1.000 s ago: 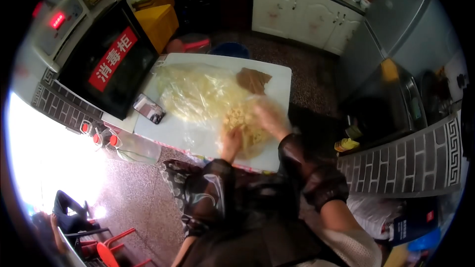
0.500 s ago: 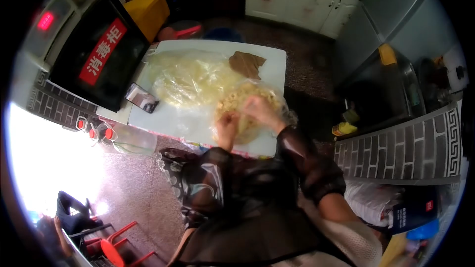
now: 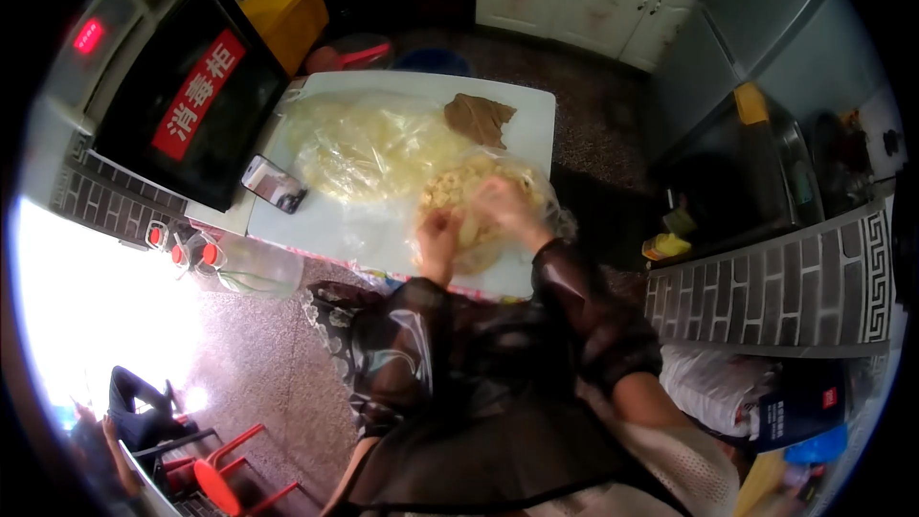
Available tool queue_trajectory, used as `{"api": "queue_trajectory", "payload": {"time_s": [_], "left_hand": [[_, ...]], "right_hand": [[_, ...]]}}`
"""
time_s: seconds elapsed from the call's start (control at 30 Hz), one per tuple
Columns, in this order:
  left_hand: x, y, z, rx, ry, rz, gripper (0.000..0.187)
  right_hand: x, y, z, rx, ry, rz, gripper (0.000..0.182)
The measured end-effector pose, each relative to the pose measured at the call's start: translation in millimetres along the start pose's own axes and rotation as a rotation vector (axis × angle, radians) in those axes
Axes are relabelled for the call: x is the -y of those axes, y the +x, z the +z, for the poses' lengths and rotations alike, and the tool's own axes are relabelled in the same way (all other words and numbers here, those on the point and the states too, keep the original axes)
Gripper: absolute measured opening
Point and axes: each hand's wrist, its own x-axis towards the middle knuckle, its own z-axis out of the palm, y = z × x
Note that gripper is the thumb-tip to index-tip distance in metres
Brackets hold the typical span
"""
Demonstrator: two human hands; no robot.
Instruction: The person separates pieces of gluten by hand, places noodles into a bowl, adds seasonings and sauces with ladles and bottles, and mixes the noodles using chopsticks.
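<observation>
Both hands are over an open clear plastic bag (image 3: 553,215) of small pale-yellow pieces (image 3: 446,189) near the table's front right. My left hand (image 3: 440,237) is at the bag's near left side, its fingers curled together against the pieces. Just right of it and slightly higher, my right hand (image 3: 507,208) is closed and a little blurred; what its fingers hold is too small to make out. A larger clear bag (image 3: 359,148) with pale-yellow contents lies to the left. Behind the open bag is a torn brown piece (image 3: 479,120), perhaps cardboard.
A phone (image 3: 274,184) lies at the left edge of the white table (image 3: 325,230). Beyond it stands a black cabinet (image 3: 172,86) with a red label. Several red-capped bottles (image 3: 209,255) and a red stool (image 3: 218,486) are at lower left, near a seated person (image 3: 134,412).
My right hand has shifted slightly right and downward over the pieces. My left hand stays nearly in place, and the bags lie as before.
</observation>
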Motion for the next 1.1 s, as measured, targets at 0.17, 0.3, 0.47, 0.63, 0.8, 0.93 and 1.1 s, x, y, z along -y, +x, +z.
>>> {"api": "queue_trajectory", "payload": {"time_s": [0.17,0.3,0.47,0.63,0.8,0.93,1.1], "left_hand": [[-11,-1,-3,-0.071,0.007,-0.058,0.021],[3,1,11,-0.050,0.137,0.116,0.018],[-2,0,7,-0.176,0.222,0.180,0.018],[-9,0,6,-0.137,0.117,0.071,0.018],[7,6,13,-0.102,0.032,-0.045,0.027],[-15,-4,2,0.062,-0.144,-0.153,0.031],[-18,-3,5,0.048,-0.108,-0.151,0.023]], "right_hand": [[-1,-4,-9,0.067,0.174,0.038,0.019],[-8,2,4,0.202,0.106,-0.180,0.017],[-25,18,-13,-0.080,0.173,-0.017,0.012],[32,-12,-1,0.192,0.123,0.016,0.010],[24,-10,7,0.202,-0.016,0.045,0.010],[15,-6,6,0.054,-0.068,0.030,0.010],[21,-9,6,0.241,-0.005,0.012,0.011]]}}
